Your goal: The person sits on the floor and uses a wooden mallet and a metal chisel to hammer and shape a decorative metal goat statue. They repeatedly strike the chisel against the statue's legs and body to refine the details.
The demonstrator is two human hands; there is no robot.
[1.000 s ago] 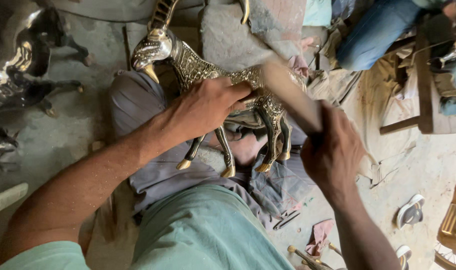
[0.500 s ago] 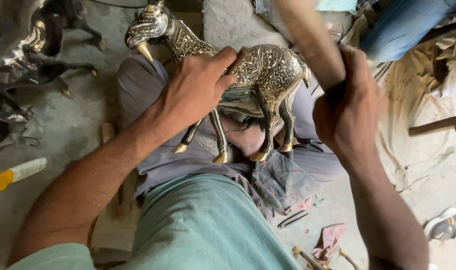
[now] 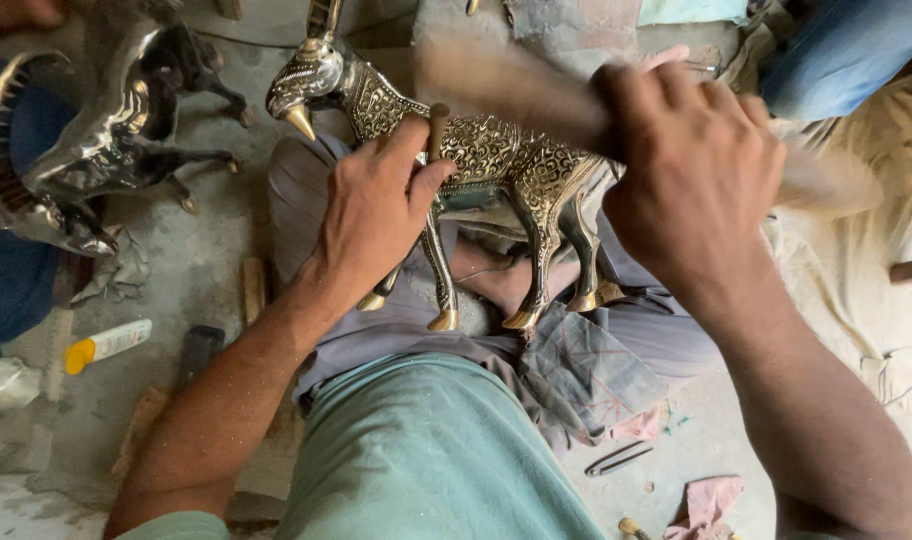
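Brass goat figure [image 3: 496, 165] stands across my lap, legs down. My left hand [image 3: 376, 215] rests on its shoulder, fingers pinching a thin punch [image 3: 437, 130] upright against the back. My right hand [image 3: 691, 170] is wrapped tight around a blurred wooden mallet [image 3: 506, 85]. Looks heavy, rigid, slick where polished; best gripped by the body, not the thin legs.

Animal figure [image 3: 496, 170] on lap, btwn both hands; 2nd figure [image 3: 96, 150] on floor [image 3: 206, 270] to left; bottle [image 3: 106, 345] nr left edge.
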